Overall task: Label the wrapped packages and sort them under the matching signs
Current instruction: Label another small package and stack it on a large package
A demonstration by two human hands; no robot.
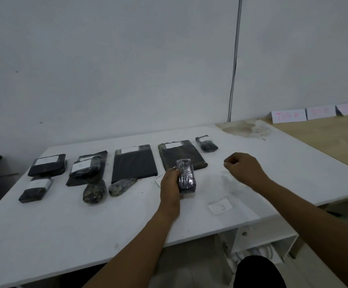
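Note:
My left hand (170, 183) grips a small black wrapped package (186, 176) just above the white table (65, 225), in front of a flat dark package (181, 154) with a white label. My right hand (244, 168) hovers to the right with curled fingers; whether it pinches anything I cannot tell. Several more dark wrapped packages lie in a row to the left, most with white labels, such as a flat one (134, 163) and a small one (206, 143) at the far right. A white label slip (220, 206) lies on the table near me. Three paper signs (289, 117) lean against the wall at the far right.
A wooden tabletop (324, 138) adjoins the white table on the right, under the signs. A stained patch (243, 126) marks the white table's back corner. A thin cable (234, 69) runs down the wall. White shelving (260, 242) sits under the table edge.

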